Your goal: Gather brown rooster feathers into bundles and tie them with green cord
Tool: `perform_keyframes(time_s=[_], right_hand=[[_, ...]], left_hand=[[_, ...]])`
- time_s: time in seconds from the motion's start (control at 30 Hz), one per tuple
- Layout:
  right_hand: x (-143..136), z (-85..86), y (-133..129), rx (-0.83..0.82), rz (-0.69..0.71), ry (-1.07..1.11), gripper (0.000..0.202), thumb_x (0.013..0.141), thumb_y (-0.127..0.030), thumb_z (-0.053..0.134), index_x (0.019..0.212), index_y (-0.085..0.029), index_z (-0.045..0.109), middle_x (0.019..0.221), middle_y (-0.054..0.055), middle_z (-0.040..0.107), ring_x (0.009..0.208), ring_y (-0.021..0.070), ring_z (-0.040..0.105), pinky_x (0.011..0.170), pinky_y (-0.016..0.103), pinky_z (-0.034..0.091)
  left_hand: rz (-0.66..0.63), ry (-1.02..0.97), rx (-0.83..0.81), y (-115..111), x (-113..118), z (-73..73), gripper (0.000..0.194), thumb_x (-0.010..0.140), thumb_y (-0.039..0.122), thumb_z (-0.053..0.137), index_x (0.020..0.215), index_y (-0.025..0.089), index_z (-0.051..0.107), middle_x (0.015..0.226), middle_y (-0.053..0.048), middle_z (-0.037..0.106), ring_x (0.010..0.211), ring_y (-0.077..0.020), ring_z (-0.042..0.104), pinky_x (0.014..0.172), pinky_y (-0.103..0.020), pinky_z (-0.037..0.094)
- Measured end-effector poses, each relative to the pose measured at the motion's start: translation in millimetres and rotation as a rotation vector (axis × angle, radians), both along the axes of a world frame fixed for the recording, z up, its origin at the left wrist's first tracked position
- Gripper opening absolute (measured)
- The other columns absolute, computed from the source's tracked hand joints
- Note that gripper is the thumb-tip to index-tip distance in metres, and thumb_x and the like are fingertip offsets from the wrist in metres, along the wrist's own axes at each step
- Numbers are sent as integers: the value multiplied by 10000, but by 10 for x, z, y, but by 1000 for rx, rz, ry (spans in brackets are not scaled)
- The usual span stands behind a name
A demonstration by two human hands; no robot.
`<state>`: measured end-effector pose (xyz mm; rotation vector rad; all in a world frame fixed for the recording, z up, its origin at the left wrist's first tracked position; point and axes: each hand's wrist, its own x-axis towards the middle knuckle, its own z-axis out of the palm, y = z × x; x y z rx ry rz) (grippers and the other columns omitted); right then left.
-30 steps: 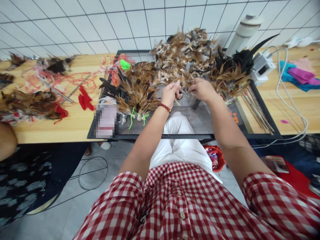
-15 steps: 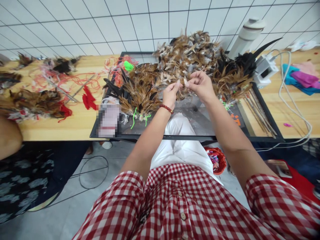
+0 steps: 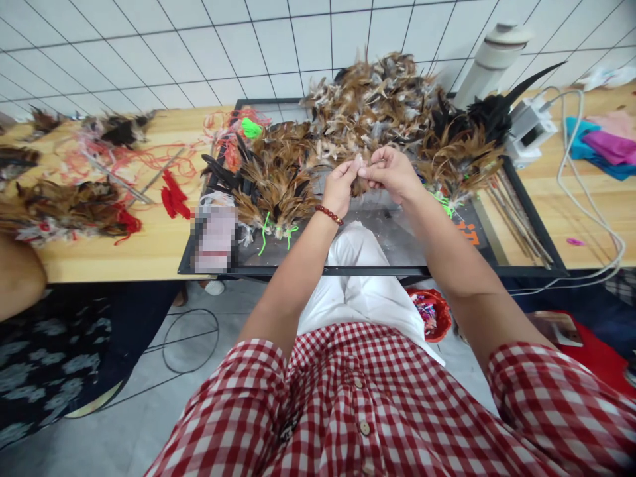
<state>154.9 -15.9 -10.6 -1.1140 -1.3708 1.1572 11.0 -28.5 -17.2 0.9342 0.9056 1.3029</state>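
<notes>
My left hand, with a beaded bracelet at its wrist, is closed in a pinch. A small pale tuft, which looks like the base of a feather, shows at its fingertips. My right hand pinches at the same spot, its thumb meeting the left fingertips. Just beyond both hands rises a large heap of loose brown feathers. Left of my hands lies a row of brown feather bunches, tied with green string. More feather bunches lie to the right, with black plumes behind them.
A black-framed tray carries the feathers, a blurred phone-like rectangle and thin sticks. Behind stand a pale bottle and a white charger with cable. Another person's arm rests at left. An orange-red basket sits below.
My hands have drawn together, the right moving slightly left and down until the fingertips meet. The pale tuft now shows at the left fingertips. The view has shifted slightly.
</notes>
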Motion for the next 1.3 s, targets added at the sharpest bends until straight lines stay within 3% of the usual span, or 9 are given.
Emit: perform_keyframes(time_s=[0.17, 0.37, 0.57, 0.67, 0.77, 0.9, 1.0, 1.17, 1.3], right_hand=[[-1, 88, -43, 113, 3, -42, 564, 707, -721, 871, 979, -260, 694, 779, 0, 686, 733, 174, 656, 616, 316, 510], [17, 146, -111, 97, 110, 25, 632, 620, -834, 874, 831, -261, 710, 680, -8, 636, 643, 174, 626, 579, 341, 531], [-13, 117, -90, 141, -45, -1, 480, 762, -669, 886, 722, -252, 651, 651, -4, 597, 659, 179, 633, 595, 346, 561], [-56, 78, -63, 175, -71, -39, 421, 817, -591, 870, 722, -237, 662, 661, -3, 606, 684, 176, 645, 652, 351, 576], [-6, 49, -8, 198, -101, -103, 366, 868, -551, 824, 764, -228, 687, 709, 2, 637, 730, 173, 655, 728, 359, 584], [238, 54, 62, 245, -193, -390, 215, 836, -393, 834, 822, -202, 737, 781, 26, 692, 820, 198, 661, 844, 397, 566], [350, 53, 53, 183, -140, -714, 149, 766, -304, 847, 783, -180, 767, 747, 47, 698, 815, 234, 672, 862, 429, 547], [211, -5, 1, 120, -85, -1024, 70, 736, -253, 797, 765, -190, 798, 721, 51, 727, 808, 258, 701, 791, 381, 509], [140, -1, -11, 230, -173, -969, 178, 815, -185, 639, 877, -171, 805, 801, 71, 765, 788, 227, 697, 796, 356, 502]], left_hand=[[-1, 21, 6, 6, -4, -11, 345, 941, 510, 773, 813, 203, 681, 754, 15, 713, 746, -101, 712, 776, -247, 585], [-151, 72, -8, -99, -2, 78, 364, 912, 466, 818, 739, 200, 641, 627, 35, 636, 595, -82, 617, 676, -222, 548], [-231, 19, 1, -130, 7, 83, 312, 945, 399, 792, 753, 184, 672, 685, 20, 647, 604, -81, 611, 704, -256, 544], [-173, 66, 45, -92, 18, 36, 388, 919, 433, 816, 673, 191, 638, 597, 38, 564, 545, -69, 533, 622, -232, 499], [-69, 94, -37, -56, 19, 37, 369, 930, 450, 799, 704, 193, 661, 564, 53, 514, 526, -63, 509, 590, -211, 473], [45, 12, -89, -41, -33, 118, 333, 1009, 251, 688, 690, 168, 641, 576, 57, 501, 514, -39, 459, 614, -197, 453], [105, -42, -96, -33, -74, 152, 350, 1028, 147, 604, 680, 171, 627, 560, 58, 485, 501, -43, 429, 591, -196, 429], [132, -74, -145, -2, -85, 125, 370, 1039, 181, 597, 670, 182, 615, 529, 61, 456, 489, -50, 422, 564, -190, 423], [143, -102, -187, 13, -98, 115, 343, 994, 287, 718, 683, 181, 620, 544, 63, 479, 494, -49, 429, 571, -190, 433]])
